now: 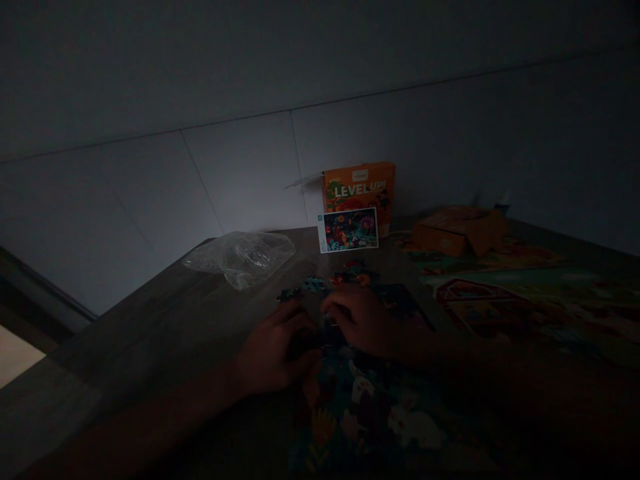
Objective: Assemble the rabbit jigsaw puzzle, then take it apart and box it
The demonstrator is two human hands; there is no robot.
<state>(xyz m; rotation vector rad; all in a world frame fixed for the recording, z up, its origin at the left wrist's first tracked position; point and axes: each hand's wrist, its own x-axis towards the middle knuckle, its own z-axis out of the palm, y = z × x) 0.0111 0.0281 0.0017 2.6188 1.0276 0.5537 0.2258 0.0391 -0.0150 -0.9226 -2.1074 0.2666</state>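
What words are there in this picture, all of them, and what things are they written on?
"LEVEL UP!": on the front of the orange box.
White label near the box's top: too small to read.
Tiny marks along the left edge of the picture card: too small to read.
Puzzle: too dark to make out any words.

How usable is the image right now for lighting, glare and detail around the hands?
Head view: very dim overall, the near part of the puzzle sinking into darkness; head view: small highlights on the clear plastic bag; head view: "LEVEL UP!" on the orange box is legible; head view: too dark to tell whether left hand or right hand grips anything.
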